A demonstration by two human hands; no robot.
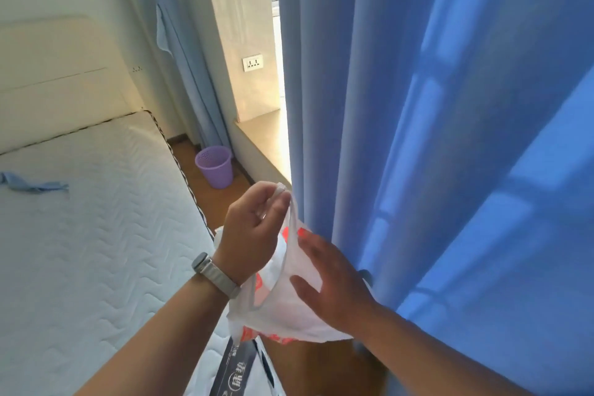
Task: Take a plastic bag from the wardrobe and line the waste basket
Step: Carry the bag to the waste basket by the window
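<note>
A white plastic bag with red print hangs in front of me at lower centre. My left hand, with a watch on the wrist, pinches one handle of the bag at its top. My right hand lies flat with spread fingers against the bag's right side, at its open mouth. A small purple waste basket stands upright on the wooden floor farther ahead, between the bed and the windowsill, and it looks unlined.
A bare white mattress fills the left, with a blue cloth on it. Blue curtains hang close on the right. A narrow strip of wooden floor runs between bed and windowsill.
</note>
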